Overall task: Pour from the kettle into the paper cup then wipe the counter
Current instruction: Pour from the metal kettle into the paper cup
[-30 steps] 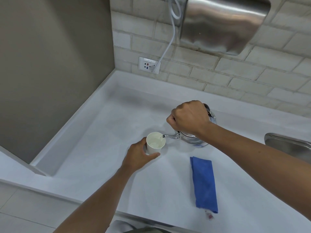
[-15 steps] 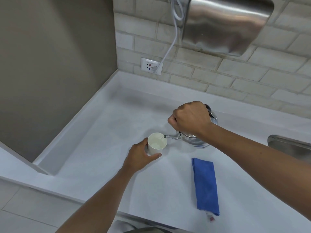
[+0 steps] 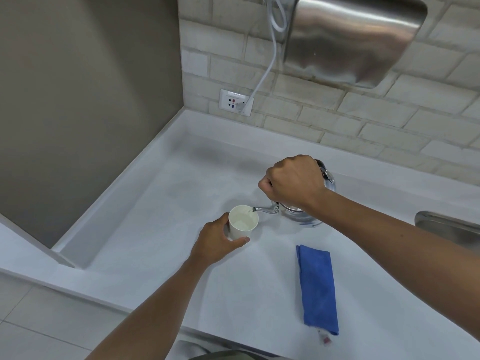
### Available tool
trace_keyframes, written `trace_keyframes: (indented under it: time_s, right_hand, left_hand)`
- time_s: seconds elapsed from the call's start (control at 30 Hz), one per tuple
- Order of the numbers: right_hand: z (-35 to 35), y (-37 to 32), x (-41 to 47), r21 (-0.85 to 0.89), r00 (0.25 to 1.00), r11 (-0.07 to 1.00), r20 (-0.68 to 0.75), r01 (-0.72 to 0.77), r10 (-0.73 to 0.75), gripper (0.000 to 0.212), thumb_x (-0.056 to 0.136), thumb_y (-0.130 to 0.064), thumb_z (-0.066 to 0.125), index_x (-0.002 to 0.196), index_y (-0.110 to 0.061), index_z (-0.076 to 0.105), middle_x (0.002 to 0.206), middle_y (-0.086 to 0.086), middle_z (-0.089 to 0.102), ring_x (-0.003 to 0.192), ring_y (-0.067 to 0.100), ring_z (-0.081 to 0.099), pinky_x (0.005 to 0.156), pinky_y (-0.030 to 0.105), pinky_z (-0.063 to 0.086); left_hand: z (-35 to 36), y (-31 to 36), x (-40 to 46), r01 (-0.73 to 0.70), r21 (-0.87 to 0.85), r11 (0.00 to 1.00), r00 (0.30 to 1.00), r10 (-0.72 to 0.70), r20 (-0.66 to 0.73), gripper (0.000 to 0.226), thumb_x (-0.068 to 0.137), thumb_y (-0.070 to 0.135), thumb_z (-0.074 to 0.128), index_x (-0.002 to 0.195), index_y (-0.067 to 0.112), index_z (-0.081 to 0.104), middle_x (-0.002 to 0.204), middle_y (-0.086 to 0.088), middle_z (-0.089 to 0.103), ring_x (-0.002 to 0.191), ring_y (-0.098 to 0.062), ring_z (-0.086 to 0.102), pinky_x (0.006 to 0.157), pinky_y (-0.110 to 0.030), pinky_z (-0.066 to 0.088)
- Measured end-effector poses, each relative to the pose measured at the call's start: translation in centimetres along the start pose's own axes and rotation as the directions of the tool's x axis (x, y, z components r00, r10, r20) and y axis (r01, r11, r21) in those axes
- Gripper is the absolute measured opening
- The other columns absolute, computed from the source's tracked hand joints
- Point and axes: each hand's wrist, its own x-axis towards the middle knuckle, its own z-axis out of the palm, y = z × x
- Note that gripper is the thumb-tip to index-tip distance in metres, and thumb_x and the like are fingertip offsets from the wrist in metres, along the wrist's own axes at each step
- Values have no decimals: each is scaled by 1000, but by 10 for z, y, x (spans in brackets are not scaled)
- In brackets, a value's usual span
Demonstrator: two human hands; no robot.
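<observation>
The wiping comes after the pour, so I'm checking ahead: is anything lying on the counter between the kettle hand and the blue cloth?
Nothing visible does. The cloth lies folded on bare counter, just near of the kettle held by the right hand. The cup in the left hand stands off to the left.

— What hides the kettle (image 3: 298, 216)?
— The right hand (image 3: 292, 181) covers its handle and lid; only the spout and lower body show.
— And the paper cup (image 3: 242, 222)?
— The left hand (image 3: 217, 241) hides its near side. Whether liquid flows is too faint to tell.
— Anything cut off?
— The sink (image 3: 446, 227) by the right edge, the steel box (image 3: 350, 40) by the top. The blue cloth (image 3: 318, 287) tag is unreadable.
</observation>
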Motion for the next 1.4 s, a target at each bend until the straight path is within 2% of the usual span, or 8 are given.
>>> trace_keyframes:
  time_s: [0.27,0.43,0.57,0.67,0.87,1.07,1.4]
  right_hand:
    - [2,-1,-1,-18,1000,1000,7,-6,6,31,64,-19,55,42,-12,34,40,1,25,39,20,16,50,19,18]
    - [3,-2,-2,4,1000,1000,7,-4,4,31,63,-19,56,42,-12,34,40,2,25,40,19,16,50,20,20]
    - [3,-2,-2,-1,1000,1000,-1,-5,5,31,63,-18,56,42,-12,34,40,2,25,40,19,17,50,20,21]
    - [2,-2,-2,-5,1000,1000,-7,-3,3,31,64,-18,56,42,-13,35,40,3,26,40,20,17,49,20,21]
    - [1,-3,-1,8,1000,1000,-8,10,-10,31,63,-17,57,42,-12,34,40,3,26,39,20,19,50,20,22]
    - [3,-3,-1,1,1000,1000,-1,12,-12,31,62,-17,57,42,-13,34,40,3,25,39,20,19,49,21,22]
    - [5,-2,-1,-3,1000,1000,-12,22,-22,31,62,-17,56,42,-13,33,40,3,25,39,20,18,49,21,22]
  left_hand:
    - [0,1,-1,-7,-9,1000,1000,7,-13,75,61,75,80,125,45,53,95,26,69,90,2,64,78,-26,56]
    - [-2,2,-2,-23,8,1000,999,23,-22,71,61,74,79,122,46,52,91,35,61,82,6,58,65,-16,43]
    - [0,1,-1,-7,5,1000,1000,8,-17,72,61,74,79,122,44,54,84,26,65,83,4,59,68,-20,48]
    - [0,0,0,-10,7,1000,1000,10,-11,72,61,74,79,122,45,54,85,25,65,82,5,59,68,-18,46]
    - [1,-1,0,-12,15,1000,1000,12,-9,74,62,73,79,125,44,53,92,23,68,86,2,61,76,-25,55]
    - [0,0,0,-10,19,1000,1000,10,-7,75,62,72,79,125,47,50,91,27,67,87,7,60,75,-23,52]
    - [0,0,0,-11,11,1000,1000,11,-8,74,62,72,79,125,45,52,95,23,70,89,-1,64,79,-30,57]
